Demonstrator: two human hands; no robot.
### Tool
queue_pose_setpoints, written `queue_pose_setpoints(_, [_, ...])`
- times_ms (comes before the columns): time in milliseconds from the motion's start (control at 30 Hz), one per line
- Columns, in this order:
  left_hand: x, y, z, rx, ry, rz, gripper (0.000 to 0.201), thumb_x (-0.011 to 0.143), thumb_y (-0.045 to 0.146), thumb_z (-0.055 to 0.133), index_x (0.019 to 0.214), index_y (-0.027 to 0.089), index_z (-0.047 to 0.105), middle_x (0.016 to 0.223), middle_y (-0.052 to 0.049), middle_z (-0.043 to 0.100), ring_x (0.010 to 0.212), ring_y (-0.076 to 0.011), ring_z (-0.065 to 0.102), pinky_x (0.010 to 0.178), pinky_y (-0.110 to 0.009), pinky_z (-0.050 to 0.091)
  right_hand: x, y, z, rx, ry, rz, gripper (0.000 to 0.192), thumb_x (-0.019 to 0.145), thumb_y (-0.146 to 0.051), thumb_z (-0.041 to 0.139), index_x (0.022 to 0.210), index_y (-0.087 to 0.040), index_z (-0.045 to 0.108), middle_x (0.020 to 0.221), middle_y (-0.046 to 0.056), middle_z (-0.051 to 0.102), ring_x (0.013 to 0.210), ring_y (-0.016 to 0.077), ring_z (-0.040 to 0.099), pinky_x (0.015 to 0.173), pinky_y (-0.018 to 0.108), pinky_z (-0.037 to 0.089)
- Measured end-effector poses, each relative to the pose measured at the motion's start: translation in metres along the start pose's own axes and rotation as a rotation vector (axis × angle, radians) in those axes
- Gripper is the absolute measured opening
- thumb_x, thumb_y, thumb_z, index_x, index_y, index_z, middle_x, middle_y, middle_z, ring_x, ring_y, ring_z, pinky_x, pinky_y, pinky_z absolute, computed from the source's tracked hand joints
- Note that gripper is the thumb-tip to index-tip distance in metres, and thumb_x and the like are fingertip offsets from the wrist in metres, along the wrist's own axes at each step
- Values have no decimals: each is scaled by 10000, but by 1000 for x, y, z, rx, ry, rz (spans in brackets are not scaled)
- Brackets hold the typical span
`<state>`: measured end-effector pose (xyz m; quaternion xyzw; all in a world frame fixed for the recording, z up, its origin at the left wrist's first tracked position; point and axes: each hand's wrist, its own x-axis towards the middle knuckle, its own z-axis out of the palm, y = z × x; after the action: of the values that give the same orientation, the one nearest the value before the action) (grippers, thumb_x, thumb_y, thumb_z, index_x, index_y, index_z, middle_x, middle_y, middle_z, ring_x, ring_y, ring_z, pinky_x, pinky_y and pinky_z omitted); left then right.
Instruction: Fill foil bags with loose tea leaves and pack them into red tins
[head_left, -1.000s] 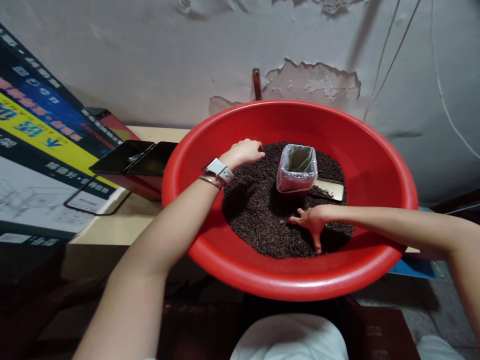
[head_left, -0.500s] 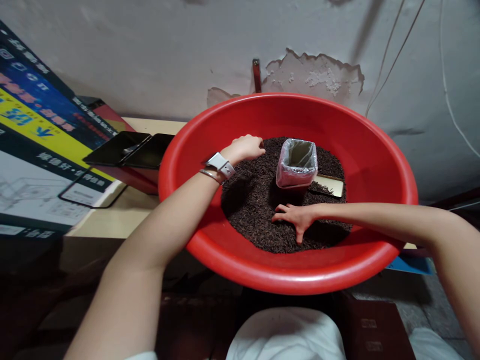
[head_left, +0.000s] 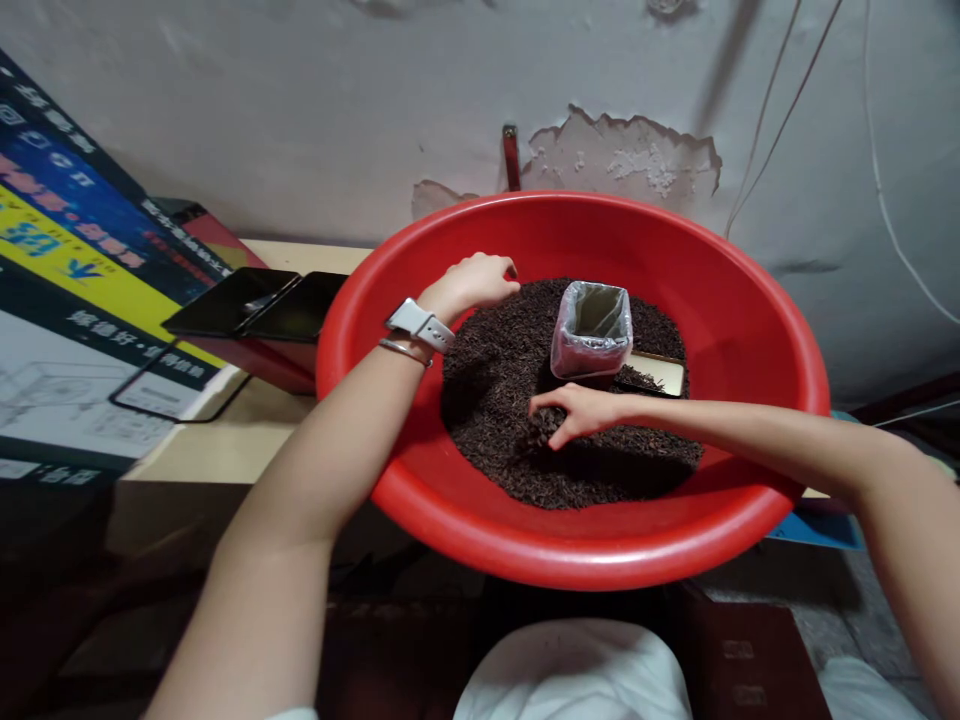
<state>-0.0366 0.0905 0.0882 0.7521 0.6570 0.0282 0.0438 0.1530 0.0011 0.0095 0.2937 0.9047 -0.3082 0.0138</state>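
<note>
A large red plastic basin (head_left: pixel 757 330) holds a wide bed of dark, dried loose tea leaves (head_left: pixel 487 370). Upright among the leaves stands a red tin lined with a clear plastic bag (head_left: pixel 592 345), its mouth open. In front of the tin, my right hand (head_left: pixel 577 412) is curled around a clump of tea leaves, visible between fingers and thumb. My left hand (head_left: pixel 480 280), wearing a watch (head_left: pixel 420 322) on its wrist, is over the far left of the leaves. Its fingers curl downward, and what they hold, if anything, is hidden. Behind my right forearm lies a pale lid (head_left: pixel 664 374) with some leaves on it.
Left of the basin, open red tins (head_left: pixel 274 300) with dark insides sit on a pale tabletop (head_left: pixel 225 440), beside a large printed carton (head_left: pixel 82 300). A peeling wall (head_left: pixel 337 120) rises behind. A dark red box (head_left: pixel 757 650) is below at right.
My right hand has gone from spread fingers on the leaves to closing around a clump, shifting slightly left and away from me. My left hand has moved a little left and up.
</note>
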Motion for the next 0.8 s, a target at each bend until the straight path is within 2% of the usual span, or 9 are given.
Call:
queue_pose_setpoints(100, [-1, -4, -6, -39, 63, 1, 424, 908, 338, 479, 1293, 218, 612, 1250, -92, 669, 1175, -282, 600, 989, -367, 472, 0, -9, -25, 161, 163, -21, 405, 727, -253, 688, 1112, -147, 620, 904, 32, 661, 822, 168, 606, 784, 285, 478])
queue_pose_setpoints(200, [-3, -5, -8, -49, 79, 6, 409, 904, 325, 489, 1274, 218, 624, 1241, -82, 673, 1169, -274, 600, 978, -350, 478, -3, -10, -54, 241, 464, -52, 365, 697, -266, 664, 1045, -178, 600, 933, 18, 642, 866, 172, 579, 824, 323, 475])
queue_pose_setpoints(333, [-4, -2, -7, -51, 57, 12, 406, 905, 345, 497, 1266, 213, 628, 1249, -86, 667, 1152, -276, 606, 962, -350, 484, -6, 13, -81, 308, 859, 15, 364, 730, -368, 651, 1040, -199, 565, 981, 26, 629, 932, 190, 565, 863, 371, 478])
queue_pose_setpoints(433, [-4, -1, -5, -59, 51, 15, 423, 903, 340, 503, 1281, 189, 620, 1251, -108, 662, 1153, -287, 609, 962, -354, 482, -4, 37, -88, 413, 1019, 82, 364, 768, -456, 621, 1012, -189, 577, 989, 40, 634, 951, 189, 575, 873, 364, 478])
queue_pose_setpoints(533, [-4, 0, -5, -54, 49, 14, 430, 907, 330, 498, 1296, 185, 613, 1255, -114, 660, 1167, -289, 601, 968, -358, 475, -3, 53, -91, 488, 1073, 89, 403, 786, -529, 598, 985, -179, 608, 1019, 51, 643, 992, 183, 582, 911, 352, 465])
queue_pose_setpoints(600, [-4, 1, -5, -44, 41, 14, 425, 911, 334, 495, 1297, 201, 614, 1252, -102, 664, 1164, -281, 602, 964, -353, 475, -4, 53, -95, 487, 1068, 74, 446, 806, -582, 566, 996, -183, 625, 1025, 49, 644, 997, 176, 586, 910, 344, 464])
queue_pose_setpoints(700, [-4, 3, -4, -11, 16, 15, 403, 910, 343, 499, 1267, 220, 640, 1222, -82, 683, 1128, -259, 620, 942, -326, 481, -12, 39, -100, 390, 1007, 30, 464, 839, -604, 524, 997, -186, 647, 1006, 45, 642, 978, 175, 591, 881, 345, 470])
queue_pose_setpoints(800, [-4, 6, -2, 28, -31, 30, 383, 908, 340, 503, 1233, 221, 668, 1201, -76, 696, 1090, -241, 636, 927, -303, 481, -21, 17, -100, 218, 905, -15, 378, 861, -523, 531, 936, -179, 667, 999, 52, 649, 971, 186, 588, 882, 358, 466])
